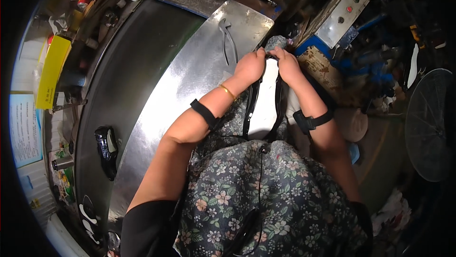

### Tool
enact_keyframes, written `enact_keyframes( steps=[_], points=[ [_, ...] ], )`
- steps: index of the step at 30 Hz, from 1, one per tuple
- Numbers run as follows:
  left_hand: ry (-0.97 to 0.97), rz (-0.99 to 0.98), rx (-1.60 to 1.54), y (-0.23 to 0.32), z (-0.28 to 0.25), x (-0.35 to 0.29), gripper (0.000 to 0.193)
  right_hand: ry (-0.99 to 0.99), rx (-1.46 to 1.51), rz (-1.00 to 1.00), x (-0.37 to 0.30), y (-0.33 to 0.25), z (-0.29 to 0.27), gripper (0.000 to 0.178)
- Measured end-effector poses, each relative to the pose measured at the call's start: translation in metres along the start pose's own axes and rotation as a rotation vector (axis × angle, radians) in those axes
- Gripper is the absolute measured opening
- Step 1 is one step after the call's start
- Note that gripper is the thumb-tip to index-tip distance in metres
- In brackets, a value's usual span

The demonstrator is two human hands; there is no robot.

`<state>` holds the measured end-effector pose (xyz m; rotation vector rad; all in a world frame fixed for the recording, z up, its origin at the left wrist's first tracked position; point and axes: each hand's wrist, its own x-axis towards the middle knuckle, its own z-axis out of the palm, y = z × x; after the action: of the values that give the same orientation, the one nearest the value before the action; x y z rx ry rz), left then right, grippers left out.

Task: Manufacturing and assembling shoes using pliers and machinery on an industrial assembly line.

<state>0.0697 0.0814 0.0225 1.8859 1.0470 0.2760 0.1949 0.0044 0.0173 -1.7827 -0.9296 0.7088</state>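
Observation:
A shoe upper in black lies bottom-up in my lap around a long white sole-shaped piece. Its narrow end points away from me. At that far end my left hand is closed, with thumb and fingers pinching the upper's edge. Right beside it, my right hand grips the same end from the other side. The two hands nearly touch. My fingertips partly hide the edge they hold. Beyond them is a grey patterned cloth-covered lump. Metal pincers lie on the steel tabletop, left of my left hand.
Left of the tabletop runs a dark conveyor belt carrying a glossy black shoe. At the upper right stands a machine panel with buttons. A large round fan is at the far right. A yellow box stands at the left.

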Motion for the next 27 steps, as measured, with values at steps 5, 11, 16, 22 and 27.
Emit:
enact_keyframes(
  steps=[5, 11, 16, 22, 27],
  points=[
    [0.063, 0.236, 0.32, -0.014, 0.012, -0.013, 0.037, 0.167, -0.722, -0.268, -0.012, -0.002, 0.015, 0.034],
    [-0.208, 0.025, -0.666, -0.024, 0.003, -0.108, 0.079, -0.275, 0.914, 0.251, -0.018, -0.031, 0.002, 0.049],
    [-0.297, 0.004, -0.813, -0.025, -0.02, -0.133, 0.087, -0.593, 0.964, 0.0, -0.01, -0.054, -0.007, 0.062],
    [0.358, -0.079, -0.052, -0.047, -0.094, -0.107, 0.111, -0.085, -0.079, -0.289, 0.047, -0.06, -0.196, 0.031],
    [0.31, 0.191, 0.705, -0.088, -0.068, -0.141, 0.081, 0.576, -1.576, 0.01, 0.054, -0.019, -0.483, 0.066]
  ],
)
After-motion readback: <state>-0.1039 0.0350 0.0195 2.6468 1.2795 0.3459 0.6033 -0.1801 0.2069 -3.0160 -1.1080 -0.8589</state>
